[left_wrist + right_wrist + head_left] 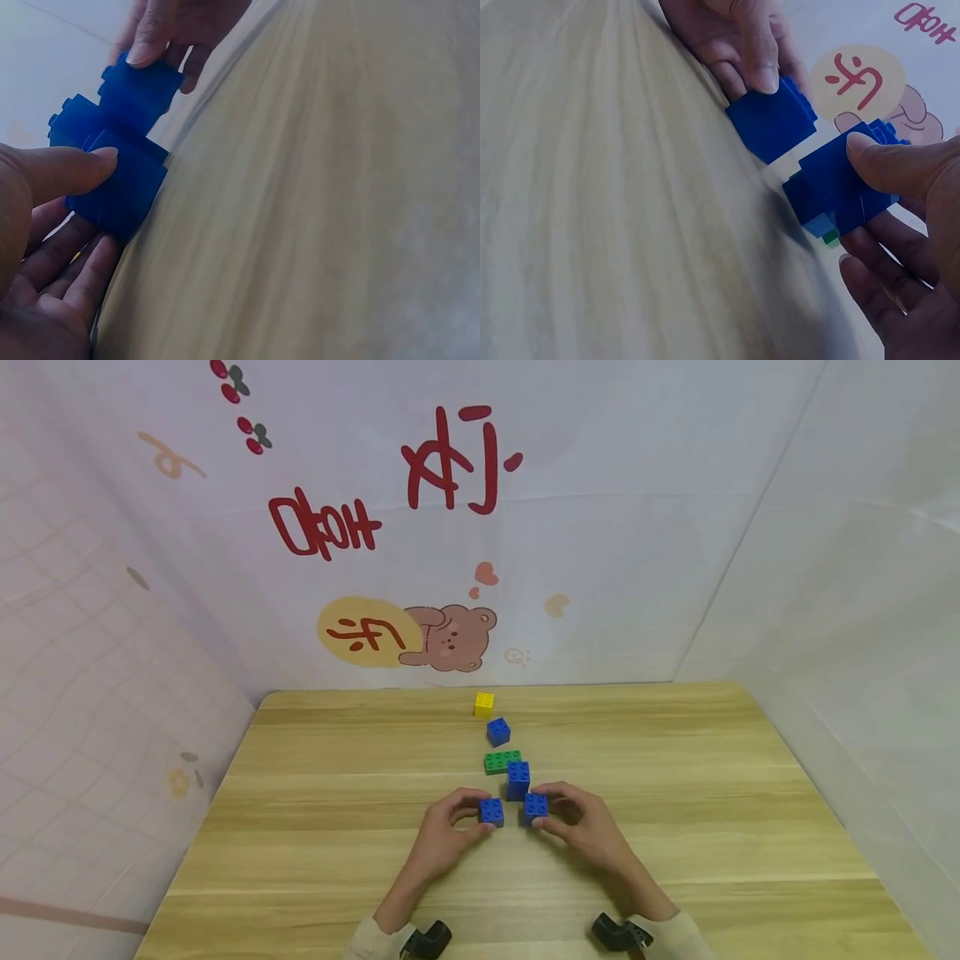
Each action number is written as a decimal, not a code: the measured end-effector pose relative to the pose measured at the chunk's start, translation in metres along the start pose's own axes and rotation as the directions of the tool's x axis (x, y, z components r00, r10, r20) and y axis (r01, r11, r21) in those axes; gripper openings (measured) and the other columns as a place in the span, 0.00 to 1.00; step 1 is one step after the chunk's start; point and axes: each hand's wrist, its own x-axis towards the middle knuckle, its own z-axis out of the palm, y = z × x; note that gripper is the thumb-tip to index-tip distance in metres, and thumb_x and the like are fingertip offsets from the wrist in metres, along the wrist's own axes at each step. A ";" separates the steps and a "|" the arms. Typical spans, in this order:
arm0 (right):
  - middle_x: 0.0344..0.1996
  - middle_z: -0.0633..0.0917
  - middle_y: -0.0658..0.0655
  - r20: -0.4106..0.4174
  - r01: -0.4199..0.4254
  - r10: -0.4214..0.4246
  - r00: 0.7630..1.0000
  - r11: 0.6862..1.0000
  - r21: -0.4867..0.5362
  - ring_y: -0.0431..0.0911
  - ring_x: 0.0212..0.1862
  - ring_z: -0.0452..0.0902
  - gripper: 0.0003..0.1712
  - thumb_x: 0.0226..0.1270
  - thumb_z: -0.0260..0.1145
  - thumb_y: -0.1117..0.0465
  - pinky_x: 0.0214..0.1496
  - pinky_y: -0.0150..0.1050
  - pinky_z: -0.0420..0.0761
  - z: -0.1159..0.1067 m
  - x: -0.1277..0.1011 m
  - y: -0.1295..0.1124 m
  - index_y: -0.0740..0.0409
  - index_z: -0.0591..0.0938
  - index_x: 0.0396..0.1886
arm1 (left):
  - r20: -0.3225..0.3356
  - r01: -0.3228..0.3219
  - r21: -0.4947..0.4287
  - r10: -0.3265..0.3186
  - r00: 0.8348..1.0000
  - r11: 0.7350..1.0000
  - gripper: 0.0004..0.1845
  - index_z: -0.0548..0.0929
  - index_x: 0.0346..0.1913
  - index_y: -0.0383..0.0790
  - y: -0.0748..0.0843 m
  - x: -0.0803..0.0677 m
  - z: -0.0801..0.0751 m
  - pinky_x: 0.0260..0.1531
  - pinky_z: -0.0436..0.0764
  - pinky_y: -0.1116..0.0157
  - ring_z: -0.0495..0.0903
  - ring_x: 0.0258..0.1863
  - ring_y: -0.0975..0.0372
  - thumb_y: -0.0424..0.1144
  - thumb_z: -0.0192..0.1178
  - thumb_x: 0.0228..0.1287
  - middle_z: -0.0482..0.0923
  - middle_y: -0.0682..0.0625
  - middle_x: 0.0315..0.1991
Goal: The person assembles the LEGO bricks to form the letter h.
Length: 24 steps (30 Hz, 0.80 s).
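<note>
My left hand [444,833] pinches a blue building block [491,812] between thumb and fingers, low over the table. To its right, my right hand [587,827] pinches a second blue block [536,808] in the same way. Just beyond and between these two stands a taller blue block piece [518,781], touched by neither hand. In the left wrist view, the left block [124,184] partly hides the blue pieces behind it. The right wrist view shows the thumb lying on the near face of the right block [844,176].
Behind the tall piece lies a flat green block [502,762]. Farther back are a small blue block [498,732] and a yellow block [484,705] near the rear edge of the wooden table [337,752]. A printed white cloth [600,527] hangs behind the table.
</note>
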 end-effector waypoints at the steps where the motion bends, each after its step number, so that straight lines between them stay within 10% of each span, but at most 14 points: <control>1: 0.53 0.88 0.48 0.002 0.008 -0.008 1.000 1.000 0.009 0.42 0.50 0.85 0.24 0.61 0.78 0.52 0.58 0.44 0.87 0.000 0.000 -0.001 0.42 0.84 0.57 | 0.003 0.000 -0.003 0.000 1.000 1.000 0.21 0.83 0.58 0.44 0.000 0.000 0.000 0.61 0.84 0.62 0.83 0.58 0.53 0.32 0.73 0.62 0.82 0.44 0.59; 24: 0.54 0.88 0.48 0.040 0.078 -0.081 0.996 0.995 0.061 0.38 0.53 0.82 0.21 0.64 0.76 0.55 0.59 0.42 0.86 0.005 0.003 -0.025 0.43 0.84 0.57 | 0.057 -0.024 -0.005 0.024 0.998 1.000 0.20 0.84 0.56 0.44 0.002 0.001 0.014 0.61 0.84 0.62 0.84 0.56 0.53 0.33 0.73 0.61 0.82 0.45 0.58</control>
